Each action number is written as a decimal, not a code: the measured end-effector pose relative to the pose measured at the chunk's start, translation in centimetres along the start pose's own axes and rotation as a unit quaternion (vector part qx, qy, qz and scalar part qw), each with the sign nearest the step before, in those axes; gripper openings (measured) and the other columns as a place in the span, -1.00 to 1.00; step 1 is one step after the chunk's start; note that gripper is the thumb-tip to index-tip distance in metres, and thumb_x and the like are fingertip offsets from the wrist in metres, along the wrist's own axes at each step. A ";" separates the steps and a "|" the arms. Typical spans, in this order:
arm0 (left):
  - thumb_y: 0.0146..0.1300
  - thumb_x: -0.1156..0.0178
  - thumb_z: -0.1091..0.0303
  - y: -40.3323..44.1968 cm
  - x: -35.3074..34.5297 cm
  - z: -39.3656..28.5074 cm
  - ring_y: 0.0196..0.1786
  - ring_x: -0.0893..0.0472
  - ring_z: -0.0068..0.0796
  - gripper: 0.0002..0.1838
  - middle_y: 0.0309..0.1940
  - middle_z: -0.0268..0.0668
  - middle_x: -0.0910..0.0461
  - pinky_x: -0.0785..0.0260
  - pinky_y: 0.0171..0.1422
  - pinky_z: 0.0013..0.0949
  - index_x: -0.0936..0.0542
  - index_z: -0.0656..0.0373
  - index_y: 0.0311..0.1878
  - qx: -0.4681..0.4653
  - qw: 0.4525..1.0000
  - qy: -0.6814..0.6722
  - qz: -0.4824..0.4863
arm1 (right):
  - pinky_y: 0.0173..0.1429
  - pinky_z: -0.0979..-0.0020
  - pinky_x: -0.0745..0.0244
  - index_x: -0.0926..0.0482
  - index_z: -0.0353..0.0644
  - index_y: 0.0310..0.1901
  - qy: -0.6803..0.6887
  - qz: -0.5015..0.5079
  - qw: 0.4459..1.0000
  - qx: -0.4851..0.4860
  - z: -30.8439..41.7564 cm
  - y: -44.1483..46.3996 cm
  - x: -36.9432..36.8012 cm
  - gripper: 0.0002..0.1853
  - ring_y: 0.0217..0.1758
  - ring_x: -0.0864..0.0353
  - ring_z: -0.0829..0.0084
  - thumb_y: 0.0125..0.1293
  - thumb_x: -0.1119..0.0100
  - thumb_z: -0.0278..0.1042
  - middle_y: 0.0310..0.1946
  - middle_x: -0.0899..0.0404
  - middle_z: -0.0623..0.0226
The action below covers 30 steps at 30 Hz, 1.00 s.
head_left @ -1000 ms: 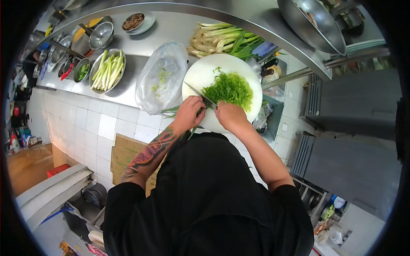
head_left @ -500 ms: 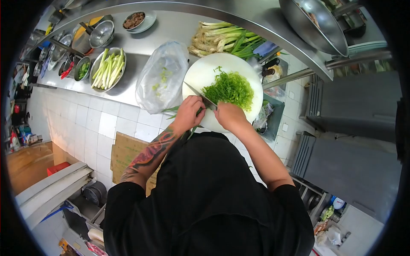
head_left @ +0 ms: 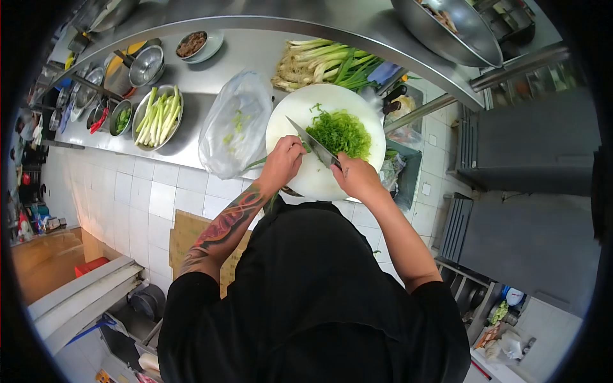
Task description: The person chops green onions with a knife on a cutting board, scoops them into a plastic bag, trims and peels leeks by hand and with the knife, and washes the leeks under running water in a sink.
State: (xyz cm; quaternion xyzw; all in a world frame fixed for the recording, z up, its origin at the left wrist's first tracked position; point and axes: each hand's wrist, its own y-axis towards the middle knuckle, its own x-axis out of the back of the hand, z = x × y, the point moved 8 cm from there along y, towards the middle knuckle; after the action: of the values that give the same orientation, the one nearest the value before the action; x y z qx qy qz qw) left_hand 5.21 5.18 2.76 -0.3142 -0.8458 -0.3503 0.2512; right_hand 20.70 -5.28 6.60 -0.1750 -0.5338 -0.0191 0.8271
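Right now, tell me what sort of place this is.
Likely a commercial kitchen: a long steel counter, a round cutting board with chopped greens, and a wide metal pan.

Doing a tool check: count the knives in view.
1 for certain: the knife in the right hand, over the round cutting board. Others may be hidden; dark shapes beside the board are unclear.

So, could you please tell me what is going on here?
A person is chopping greens on a round white board. The right hand holds a knife, and the left hand holds long green leaves at the board's left side. A pile of chopped greens lies on the board beyond the blade, and a plastic bag lies to the left.
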 end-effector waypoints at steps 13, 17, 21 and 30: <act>0.14 -0.39 0.60 -1.1 0.3 -0.5 0.09 -0.58 -0.03 -0.75 -0.03 -0.15 -0.58 -0.49 0.17 -0.12 -0.67 0.25 -0.09 -0.050 0.999 0.004 0.002 | -0.14 -0.04 -0.62 -0.55 -0.27 -0.15 -0.028 -0.039 0.997 0.066 2.9 -1.5 0.6 -0.72 -0.29 -0.76 -0.08 0.52 -0.20 -0.17 -0.45 -0.71 -0.02; 0.12 -0.31 0.59 -0.5 0.9 -0.9 0.10 -0.57 -0.03 -0.75 -0.04 -0.14 -0.58 -0.50 0.18 -0.12 -0.67 0.27 -0.09 -0.059 0.997 -0.016 0.049 | -0.14 -0.03 -0.62 -0.55 -0.29 -0.15 -0.051 -0.027 0.996 0.073 3.5 -2.0 1.2 -0.73 -0.28 -0.77 -0.07 0.52 -0.18 -0.19 -0.44 -0.71 -0.03; 0.10 -0.24 0.57 0.0 0.9 -1.2 0.10 -0.58 -0.06 -0.75 -0.05 -0.15 -0.59 -0.52 0.19 -0.14 -0.68 0.29 -0.11 -0.056 0.991 -0.002 0.123 | -0.11 -0.07 -0.60 -0.56 -0.28 -0.17 -0.048 -0.013 0.996 0.074 4.5 -1.7 1.8 -0.73 -0.26 -0.76 -0.10 0.52 -0.17 -0.20 -0.41 -0.73 -0.04; 0.08 -0.24 0.59 -0.2 0.9 -0.8 0.06 -0.59 -0.09 -0.75 -0.08 -0.20 -0.59 -0.54 0.17 -0.15 -0.69 0.25 -0.13 -0.061 0.992 -0.004 0.108 | -0.03 -0.08 -0.61 -0.62 -0.32 -0.16 -0.036 0.009 0.998 0.053 4.7 0.2 1.2 -0.72 -0.18 -0.78 -0.10 0.50 -0.14 -0.21 -0.32 -0.75 -0.09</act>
State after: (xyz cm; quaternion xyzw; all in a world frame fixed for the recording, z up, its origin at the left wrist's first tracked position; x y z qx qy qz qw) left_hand 4.61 4.78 3.80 -0.4198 -0.7850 -0.3711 0.2642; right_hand 17.11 -3.47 9.31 -0.1367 -0.5617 0.0231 0.8156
